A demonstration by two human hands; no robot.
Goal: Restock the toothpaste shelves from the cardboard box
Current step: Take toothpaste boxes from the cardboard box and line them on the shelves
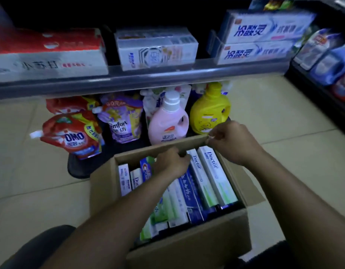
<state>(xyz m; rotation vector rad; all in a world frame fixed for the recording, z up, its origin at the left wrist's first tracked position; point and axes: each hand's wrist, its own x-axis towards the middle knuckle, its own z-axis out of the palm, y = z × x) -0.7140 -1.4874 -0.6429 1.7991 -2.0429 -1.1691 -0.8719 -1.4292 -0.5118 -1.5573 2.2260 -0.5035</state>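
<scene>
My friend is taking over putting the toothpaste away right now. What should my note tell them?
Left hand: grips the far flap of the cardboard box near its middle.
Right hand: pinches the same flap at its right end.
Things: the box is on the floor, open and packed with toothpaste cartons. The shelf above holds toothpaste stacks with gaps between them.
Done: the box is open.
Left: no carton is in hand, so lift them out and fill the gaps.
</scene>
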